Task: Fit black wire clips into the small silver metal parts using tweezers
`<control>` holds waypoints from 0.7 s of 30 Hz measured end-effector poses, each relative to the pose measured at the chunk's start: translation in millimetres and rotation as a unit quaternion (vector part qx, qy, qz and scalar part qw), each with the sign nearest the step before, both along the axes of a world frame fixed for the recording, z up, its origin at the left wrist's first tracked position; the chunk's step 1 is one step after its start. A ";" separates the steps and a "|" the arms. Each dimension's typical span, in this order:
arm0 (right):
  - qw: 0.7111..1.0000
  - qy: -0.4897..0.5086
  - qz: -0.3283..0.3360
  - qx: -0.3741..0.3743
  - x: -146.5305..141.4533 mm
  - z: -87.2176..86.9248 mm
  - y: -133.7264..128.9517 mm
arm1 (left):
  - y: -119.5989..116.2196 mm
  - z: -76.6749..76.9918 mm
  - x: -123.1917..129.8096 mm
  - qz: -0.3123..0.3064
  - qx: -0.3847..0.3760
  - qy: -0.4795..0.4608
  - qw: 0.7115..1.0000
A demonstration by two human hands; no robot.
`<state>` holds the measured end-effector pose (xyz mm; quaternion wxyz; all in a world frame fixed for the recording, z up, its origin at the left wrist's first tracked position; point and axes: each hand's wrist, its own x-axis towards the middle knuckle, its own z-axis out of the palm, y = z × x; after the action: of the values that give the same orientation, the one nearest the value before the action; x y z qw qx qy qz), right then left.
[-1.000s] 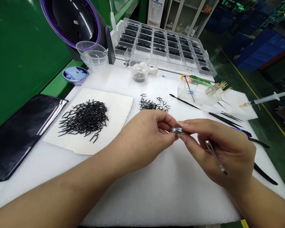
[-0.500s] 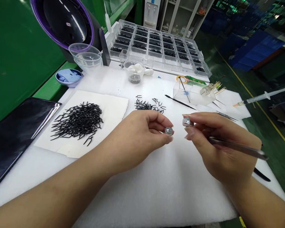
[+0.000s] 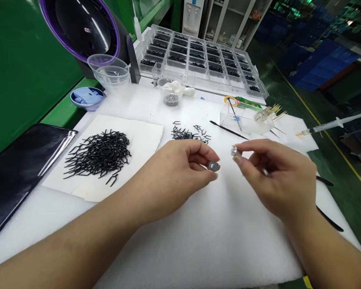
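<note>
Between the thumb and fingers of my left hand (image 3: 174, 180) is a small silvery block (image 3: 213, 166) with a rounded square face. To its right, my right hand (image 3: 282, 180) pinches a second small silvery piece (image 3: 235, 151) between thumb and forefinger. A gap separates the two pieces. A bit of shiny metal shows in the right palm, but most of it is hidden. Just beyond my left hand lies a small cluster of black forked wire pieces (image 3: 183, 133). Left of my forearm, a larger heap of similar black pieces (image 3: 100, 154) rests on a white sheet (image 3: 144, 130).
At the back stands a clear compartment tray (image 3: 203, 74) with black pieces. A clear cup (image 3: 171, 94), nested plastic cups (image 3: 111, 74) and a purple-rimmed fan (image 3: 84, 32) are nearer. On the right are a clear box (image 3: 246, 120), a black stick (image 3: 228, 129) and a syringe (image 3: 331, 123).
My right hand has turned and shifted slightly up and left with its silvery piece. The metal tool that stuck out of it is now mostly out of sight. My left hand stays nearly still.
</note>
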<state>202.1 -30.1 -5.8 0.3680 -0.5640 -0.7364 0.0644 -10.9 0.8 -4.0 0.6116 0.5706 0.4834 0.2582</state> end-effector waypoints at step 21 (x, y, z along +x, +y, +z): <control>0.970 -0.162 0.010 -0.180 -27.9 6.2 70.9 | 12.8 16.2 -19.7 0.118 0.070 -0.065 0.988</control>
<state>174.2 40.8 0.4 0.1358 -0.6169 -0.7677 0.1076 -30.6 13.6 12.2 0.5652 0.5332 0.4872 0.3986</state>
